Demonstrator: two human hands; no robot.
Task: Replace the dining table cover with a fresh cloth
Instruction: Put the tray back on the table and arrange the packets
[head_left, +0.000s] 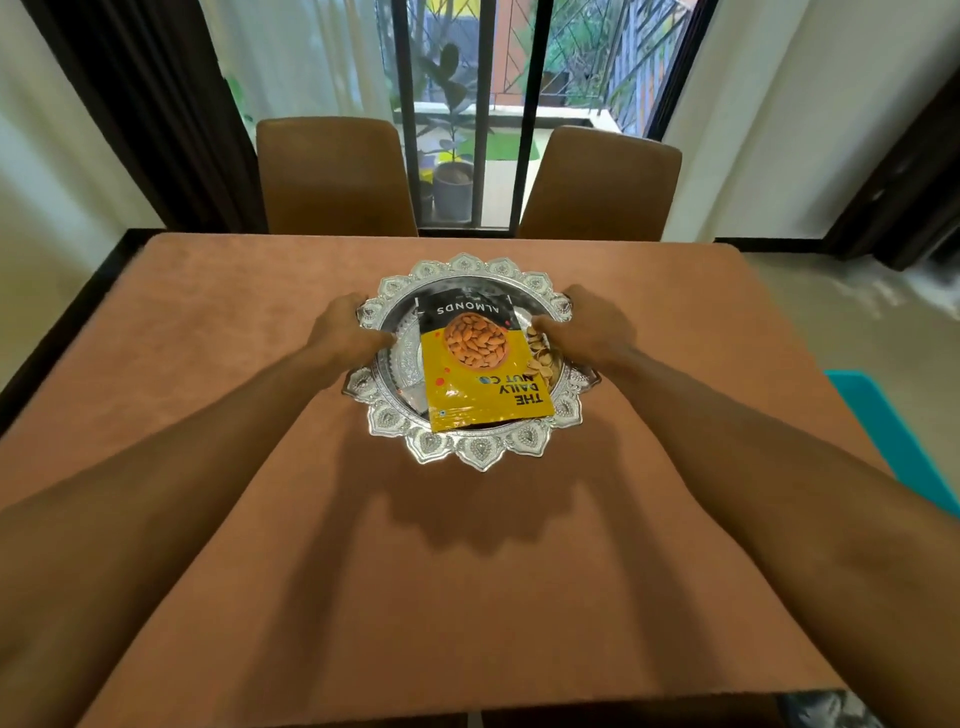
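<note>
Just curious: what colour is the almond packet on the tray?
Yellow below, black on top, seen in the head view: almond packet.

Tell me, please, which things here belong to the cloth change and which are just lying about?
Part of the job:
brown table cloth
silver tray
almond packet
left hand
right hand

Just around:
two chairs
potted plant
turquoise object

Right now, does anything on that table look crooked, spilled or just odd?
Nothing is spilled or damaged. The almond packet lies in the silver tray with its print upside down from this side. Both hands, left hand and right hand, grip the tray's rim on the brown table cover.
</note>
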